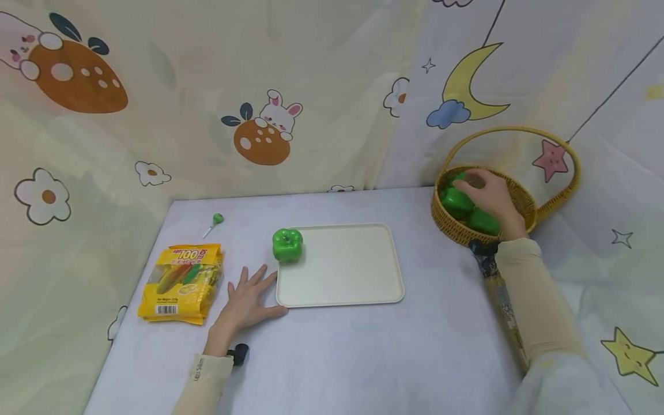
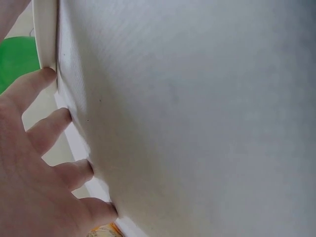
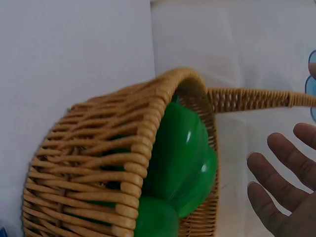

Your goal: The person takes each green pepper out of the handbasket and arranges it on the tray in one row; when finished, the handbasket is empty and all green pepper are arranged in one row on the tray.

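My left hand [image 1: 248, 302] lies spread on the table, with index finger and thumb at the left edge of a white tray [image 1: 342, 265]. In the left wrist view its fingertips [image 2: 48, 74] press along the tray's edge and the tabletop. A green bell pepper [image 1: 287, 245] sits on the tray's upper left corner. Over a wicker basket [image 1: 450, 229] at the right, my right hand [image 1: 490, 196] reaches in with loosely bent fingers and holds nothing. Several green peppers [image 3: 180, 148] lie inside the basket, partly covered by the hand in the head view.
A yellow candy bag [image 1: 181, 283] lies left of the left hand, and a green lollipop [image 1: 217, 219] lies above it. The basket's tall handle [image 1: 562, 202] arches behind the right hand. A printed cloth [image 1: 332, 115] hangs along the table's back edge.
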`<state>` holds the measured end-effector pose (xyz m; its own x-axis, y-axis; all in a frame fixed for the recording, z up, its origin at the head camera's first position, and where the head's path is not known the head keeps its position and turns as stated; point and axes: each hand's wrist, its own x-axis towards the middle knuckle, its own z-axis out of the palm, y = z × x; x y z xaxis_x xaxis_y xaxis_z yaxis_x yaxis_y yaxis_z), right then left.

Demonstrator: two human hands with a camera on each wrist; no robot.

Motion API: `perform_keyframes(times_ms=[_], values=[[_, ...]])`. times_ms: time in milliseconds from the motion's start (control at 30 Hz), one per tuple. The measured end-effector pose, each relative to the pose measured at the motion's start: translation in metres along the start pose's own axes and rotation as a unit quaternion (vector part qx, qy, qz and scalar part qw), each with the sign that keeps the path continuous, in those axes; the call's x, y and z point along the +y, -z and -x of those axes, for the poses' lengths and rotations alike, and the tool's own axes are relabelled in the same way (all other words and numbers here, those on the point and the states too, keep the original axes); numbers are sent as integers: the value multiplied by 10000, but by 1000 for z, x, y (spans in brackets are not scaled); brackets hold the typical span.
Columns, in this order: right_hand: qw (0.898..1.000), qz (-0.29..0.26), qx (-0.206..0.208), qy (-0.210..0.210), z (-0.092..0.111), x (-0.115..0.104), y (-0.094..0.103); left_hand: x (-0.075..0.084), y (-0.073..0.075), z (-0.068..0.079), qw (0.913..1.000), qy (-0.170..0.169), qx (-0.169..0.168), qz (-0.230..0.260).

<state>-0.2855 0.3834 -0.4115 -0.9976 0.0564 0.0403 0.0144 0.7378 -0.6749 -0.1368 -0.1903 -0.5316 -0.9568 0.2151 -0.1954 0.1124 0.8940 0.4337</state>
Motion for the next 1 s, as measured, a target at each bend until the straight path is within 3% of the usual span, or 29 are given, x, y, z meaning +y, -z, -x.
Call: perform_keyframes(times_ms=[267,633,1000], values=[[9997,6,-75,-219,-29,19,7,1,3,-1,10000,-31,0,32],[9979,-136,-252,-579,-51,31,12,3,0,0,9999,85,-43,99],[9990,-33,-66,-445,-69,44,-5,2,0,2,9999,106,-14,-21]])
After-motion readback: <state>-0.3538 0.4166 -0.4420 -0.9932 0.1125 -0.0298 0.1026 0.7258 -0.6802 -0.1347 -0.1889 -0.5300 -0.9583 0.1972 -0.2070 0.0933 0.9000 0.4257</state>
